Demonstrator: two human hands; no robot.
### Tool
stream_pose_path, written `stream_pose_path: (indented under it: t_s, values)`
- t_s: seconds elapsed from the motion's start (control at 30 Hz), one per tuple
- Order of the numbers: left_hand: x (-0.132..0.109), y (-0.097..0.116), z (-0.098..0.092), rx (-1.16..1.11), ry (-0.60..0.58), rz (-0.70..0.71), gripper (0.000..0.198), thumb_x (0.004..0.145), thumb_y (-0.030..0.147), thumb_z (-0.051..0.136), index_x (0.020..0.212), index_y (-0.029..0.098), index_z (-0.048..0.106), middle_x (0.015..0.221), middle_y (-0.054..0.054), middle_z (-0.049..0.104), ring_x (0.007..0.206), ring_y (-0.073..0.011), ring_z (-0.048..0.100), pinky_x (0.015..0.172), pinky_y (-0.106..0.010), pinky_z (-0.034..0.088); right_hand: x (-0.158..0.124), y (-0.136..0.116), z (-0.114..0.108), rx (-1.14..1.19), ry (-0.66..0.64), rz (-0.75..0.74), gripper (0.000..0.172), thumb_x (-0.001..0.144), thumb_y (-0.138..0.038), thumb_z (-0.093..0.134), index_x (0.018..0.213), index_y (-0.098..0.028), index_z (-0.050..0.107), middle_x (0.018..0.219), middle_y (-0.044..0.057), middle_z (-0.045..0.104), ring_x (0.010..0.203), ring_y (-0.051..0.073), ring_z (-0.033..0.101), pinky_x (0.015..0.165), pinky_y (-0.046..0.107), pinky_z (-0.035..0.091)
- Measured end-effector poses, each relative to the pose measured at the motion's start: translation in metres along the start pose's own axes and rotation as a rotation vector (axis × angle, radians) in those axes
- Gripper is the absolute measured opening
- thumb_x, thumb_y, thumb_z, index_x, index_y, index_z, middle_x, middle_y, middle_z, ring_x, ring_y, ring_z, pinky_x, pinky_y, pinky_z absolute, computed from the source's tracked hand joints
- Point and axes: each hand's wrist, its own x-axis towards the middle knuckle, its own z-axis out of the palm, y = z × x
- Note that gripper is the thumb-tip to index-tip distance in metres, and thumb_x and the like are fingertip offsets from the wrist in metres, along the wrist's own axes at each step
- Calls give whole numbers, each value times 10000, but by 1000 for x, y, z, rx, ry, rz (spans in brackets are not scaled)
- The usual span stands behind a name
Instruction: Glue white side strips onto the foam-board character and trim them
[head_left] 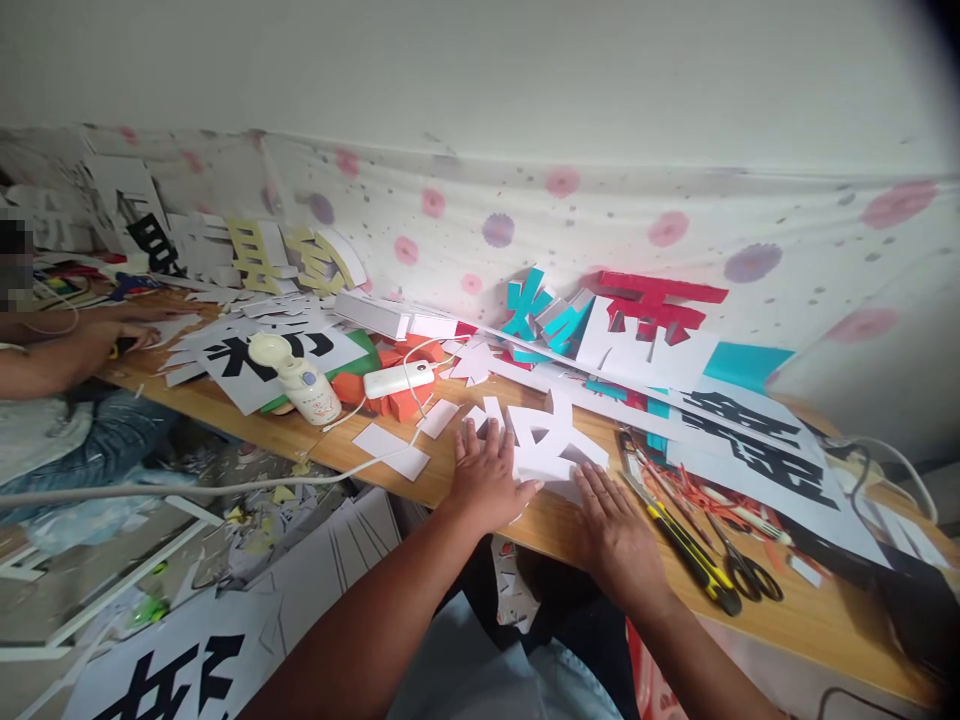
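A white cut-out character [546, 457], seemingly of card or foam board, lies on the wooden table in front of me. My left hand [487, 475] is flat on its left part, fingers spread. Stretched out along its lower right edge are the fingers of my right hand [616, 525], palm down. Neither hand grips anything. Two white rectangular pieces [391, 451] are left of the character. To the right of my right hand lie a yellow and black box cutter [681, 545] and black-handled scissors [752, 578].
A cream bottle [309, 390] with its lid flipped up and a white power bank [399, 379] with a cable stand to the left. Coloured cut-out characters [660, 305] lean at the back. Another person's hand [131, 338] works at far left. Scraps [262, 530] litter the floor.
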Motion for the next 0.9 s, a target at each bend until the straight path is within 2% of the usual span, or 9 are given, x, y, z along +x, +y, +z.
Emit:
stream_pose_path:
  t_s: [0.23,0.37,0.5,0.6,0.7,0.8,0.9]
  values:
    - [2,-4,5,2,-25,2,1102,972,870,481,1798,178,251,1882,-170,120,1701,-575,-49,1367,-740,82,0,-1,3,18,8,13,922,1042,-43,525,1829,-136,52,1695,208,546,1595,349,511,1301,563,438]
    - [2,-3,1,4,-15,21,1089,988,866,464,1782,140,298,1873,-193,144,1700,-575,-51,1378,-707,94,0,1,4,9,-15,20,867,1022,-32,526,1814,-114,182,1708,205,531,1606,353,491,1297,563,441]
    - [8,-4,-5,25,-43,26,1114,986,871,460,1785,117,278,1872,-185,146,1703,-566,-43,1382,-693,100,4,-3,-1,7,-56,42,780,1019,-45,532,1772,-93,331,1714,207,522,1617,353,470,1306,560,432]
    - [19,-13,-11,37,-101,61,1165,978,878,451,1787,68,233,1871,-183,125,1712,-540,-44,1390,-664,103,8,-14,-8,19,-78,80,728,1030,-87,552,1742,-91,402,1716,214,516,1612,371,472,1327,583,397]
    - [36,-30,-17,54,-130,158,1171,968,883,469,1794,92,215,1873,-174,79,1727,-500,-27,1395,-640,94,9,-27,-15,49,-83,101,720,1047,-120,559,1748,-100,397,1732,222,489,1620,380,458,1345,602,363]
    - [53,-47,-20,67,-154,269,986,1045,805,386,1800,187,248,1880,-110,133,1747,-426,8,1401,-598,105,6,-37,-21,106,-84,110,704,1052,-144,575,1737,-97,421,1720,225,504,1619,386,458,1359,627,338]
    - [65,-54,-19,73,-167,279,808,1115,687,289,1793,249,284,1876,-60,196,1753,-379,65,1393,-577,168,8,-35,-28,184,-80,76,628,1049,-195,615,1650,-33,531,1736,253,465,1680,417,340,1369,657,326]
